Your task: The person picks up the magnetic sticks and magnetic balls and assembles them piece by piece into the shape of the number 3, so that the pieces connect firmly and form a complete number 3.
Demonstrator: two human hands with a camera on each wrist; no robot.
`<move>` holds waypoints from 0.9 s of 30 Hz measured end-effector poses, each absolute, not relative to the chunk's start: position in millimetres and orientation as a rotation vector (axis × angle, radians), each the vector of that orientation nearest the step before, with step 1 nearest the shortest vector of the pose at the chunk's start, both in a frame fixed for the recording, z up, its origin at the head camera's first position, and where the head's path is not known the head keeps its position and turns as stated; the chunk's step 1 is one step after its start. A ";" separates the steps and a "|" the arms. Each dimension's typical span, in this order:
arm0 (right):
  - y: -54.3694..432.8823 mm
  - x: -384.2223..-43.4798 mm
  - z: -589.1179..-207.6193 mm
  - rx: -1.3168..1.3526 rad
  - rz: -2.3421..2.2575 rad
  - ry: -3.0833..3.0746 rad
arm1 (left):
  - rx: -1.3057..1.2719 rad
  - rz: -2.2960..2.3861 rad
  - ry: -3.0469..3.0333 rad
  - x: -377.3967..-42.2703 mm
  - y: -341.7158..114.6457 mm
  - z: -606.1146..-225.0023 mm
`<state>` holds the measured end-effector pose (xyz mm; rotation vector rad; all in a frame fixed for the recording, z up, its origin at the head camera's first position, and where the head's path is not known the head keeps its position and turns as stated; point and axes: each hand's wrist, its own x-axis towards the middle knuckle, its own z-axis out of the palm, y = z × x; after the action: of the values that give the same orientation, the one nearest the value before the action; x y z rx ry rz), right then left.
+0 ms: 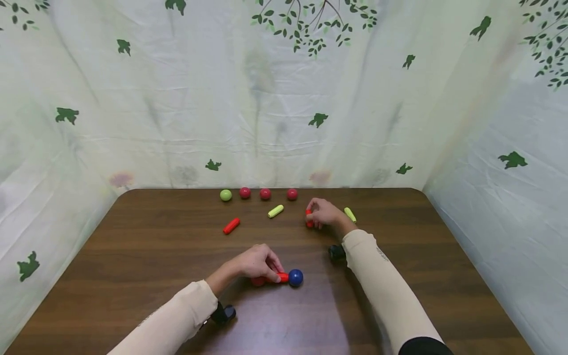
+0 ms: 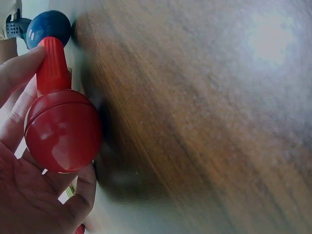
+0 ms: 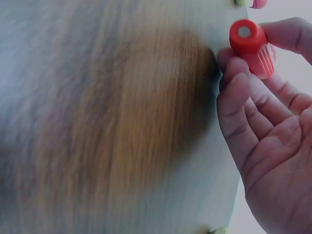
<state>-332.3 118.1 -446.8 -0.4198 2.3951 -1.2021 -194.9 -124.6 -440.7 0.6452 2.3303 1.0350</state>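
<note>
Low over the near middle of the table, my left hand pinches a red ribbed rod between thumb and fingers. At its far end sits a blue ball; a larger-looking red ball sits at its other end, by the palm. Farther back on the right, my right hand holds another red rod by thumb and fingertips. That rod's end carries a round silvery spot in the right wrist view. Just right of this hand lies a yellow-green rod.
Along the back edge of the wooden table stand a green ball and red balls, one being the rightmost red ball. A loose red rod and a second yellow-green rod lie in front of them. Leaf-printed cloth hangs behind.
</note>
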 end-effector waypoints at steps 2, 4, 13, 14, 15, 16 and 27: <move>119.0 -330.2 -444.2 -0.453 -1.168 2.378 | 0.651 1.041 2.325 -195.2 -124.8 -441.0; 119.5 -328.2 -441.6 -0.472 -1.141 2.357 | 0.656 1.045 2.320 -195.5 -124.9 -441.2; 119.6 -312.3 -430.8 -0.536 -1.121 2.239 | 0.651 1.038 2.320 -196.2 -124.8 -441.8; 119.8 -310.5 -430.5 -0.548 -1.134 2.225 | 0.651 1.041 2.319 -196.2 -124.9 -441.9; 119.9 -308.9 -430.4 -0.560 -1.144 2.211 | 0.651 1.044 2.317 -196.0 -125.1 -441.7; 120.1 -307.6 -430.6 -0.571 -1.156 2.196 | 0.650 1.045 2.316 -196.1 -125.3 -441.6; 121.8 -298.8 -437.1 -0.590 -1.249 1.986 | 0.638 1.026 2.316 -196.8 -126.1 -440.5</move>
<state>-298.8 121.8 -437.1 -0.5897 1.9857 -1.2490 -196.8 -126.1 -440.5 0.6380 2.3163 1.0258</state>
